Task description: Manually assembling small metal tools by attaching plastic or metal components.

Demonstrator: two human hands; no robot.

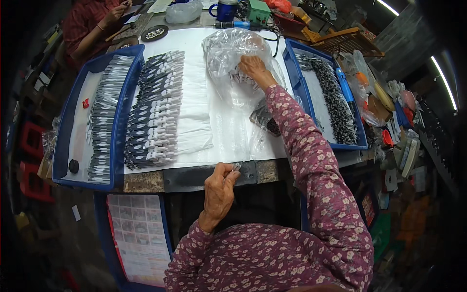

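My left hand (219,192) is at the table's front edge, its fingers closed on a small light-grey piece (236,167) whose kind I cannot make out. Farther off, my right hand (255,68) reaches into a clear plastic bag (224,51) that holds small pale parts. Its fingers are bent down among the plastic and parts, so their tips are hidden. To the left of the bag, many black-and-white handle-like pieces (155,107) lie in a long stacked row on white sheeting (194,117). Under my right forearm sits a dark tray of small parts (265,119), partly covered by plastic.
A blue bin (119,141) at left holds slim grey pieces. The right blue bin (299,80) contains small dark parts and a blue tool (344,85). Behind stand a blue mug (226,10), a green box (258,12) and a round dish (154,33). Another person (90,29) works at far left.
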